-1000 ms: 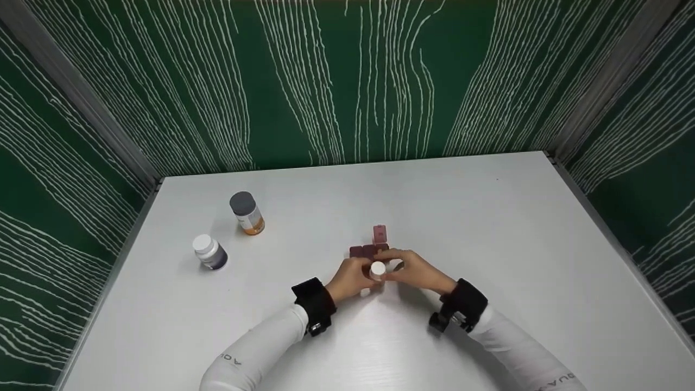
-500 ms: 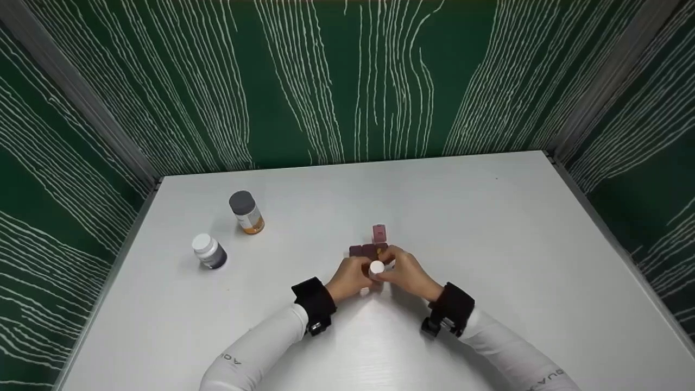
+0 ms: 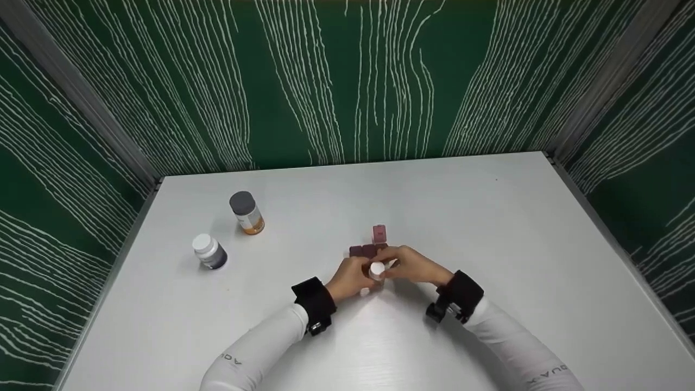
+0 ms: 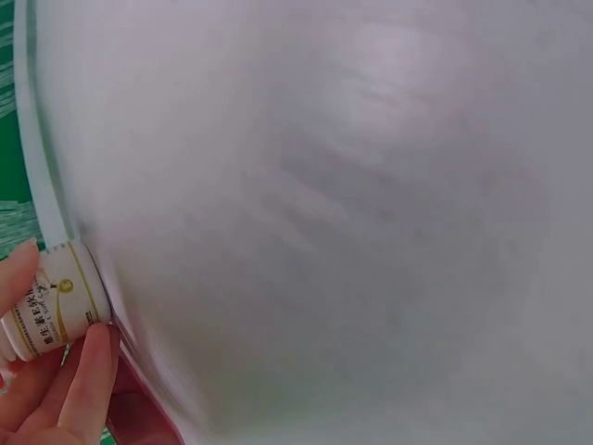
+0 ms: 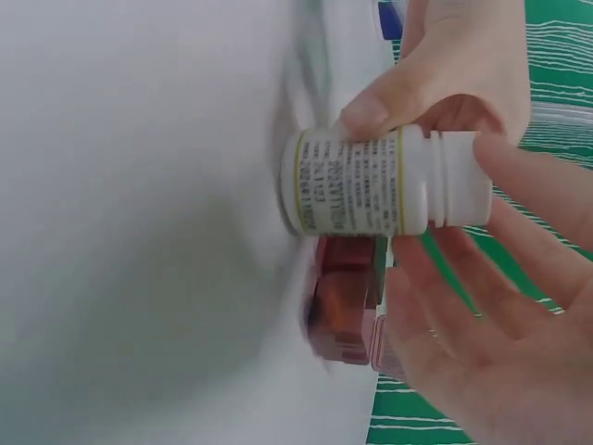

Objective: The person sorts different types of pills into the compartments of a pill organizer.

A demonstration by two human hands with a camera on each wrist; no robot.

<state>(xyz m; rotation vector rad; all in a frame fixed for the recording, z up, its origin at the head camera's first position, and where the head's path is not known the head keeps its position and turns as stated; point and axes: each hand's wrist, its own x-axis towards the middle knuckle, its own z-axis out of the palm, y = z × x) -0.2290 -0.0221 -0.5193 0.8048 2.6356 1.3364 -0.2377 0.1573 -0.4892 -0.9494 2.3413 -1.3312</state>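
Hands meet at table centre, slightly toward the near edge, both on one small white pill bottle. Left hand grips the bottle body: thumb and fingers curl round the labelled wall, as the left wrist view shows with fingertips on the gold-trimmed label. Right hand closes on the white cap end; in the right wrist view its fingers wrap loosely about the ribbed cap, with the palm cupped beneath. Whether the cap is seated or loosened cannot be told. Bottle stands roughly upright on or just above the table; contact with the surface cannot be confirmed. Directly behind the hands, at 12 o'clock from the bottle and just beside it, lies a dark red pill organiser, a row of compartments with one pinkish lid flipped up at its far side. The same organiser appears as reddish boxes under the bottle in the right wrist view. At about 10 o'clock from the hands, well apart, stands an amber bottle with a grey cap; nearer the left table edge, at about 9 o'clock, stands a dark bottle with a white cap. Both wrists carry black straps over white sleeves. Green panels with white line pattern wall in the table on three sides.
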